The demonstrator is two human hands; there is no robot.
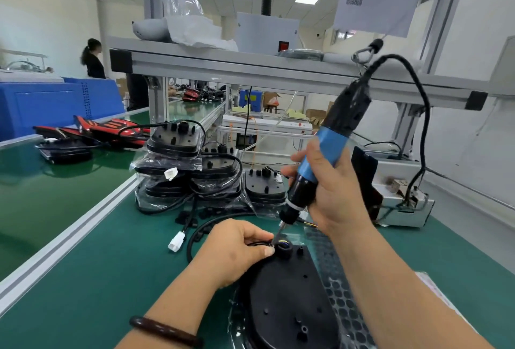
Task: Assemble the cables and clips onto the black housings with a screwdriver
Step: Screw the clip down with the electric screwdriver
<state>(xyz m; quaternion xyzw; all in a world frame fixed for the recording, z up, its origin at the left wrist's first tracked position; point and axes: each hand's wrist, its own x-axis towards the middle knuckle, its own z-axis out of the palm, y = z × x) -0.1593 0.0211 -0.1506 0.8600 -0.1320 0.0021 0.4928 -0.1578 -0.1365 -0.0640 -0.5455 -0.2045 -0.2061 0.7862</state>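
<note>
Black housing (289, 293) — lies flat on the green tabletop (97, 279) directly in front of the person. Its far end is under both hands, so the fixing point faces up for the tool.

Black cable (199, 233) — loops on the tabletop to the left of the housing and ends in a white connector (177, 242). It runs under the left fingers to a round collar (286, 249) at the housing's far end.

Left hand (237, 248) — curled, with thumb and fingertips pinching the cable down at the collar, probably to stop it shifting while a screw is driven. Whether a clip sits beneath the fingers cannot be told.

Screwdriver (328, 148) — electric, with a blue band, clasped round its body by the right hand (331, 195). It is tilted, with the bit (279, 233) lowered just beside the left thumb. Its cord hangs from a hook above, probably to carry the weight.

Stacked housings (189, 170) — bagged and cabled, further back on the tabletop, seemingly kept within easy reach.
</note>
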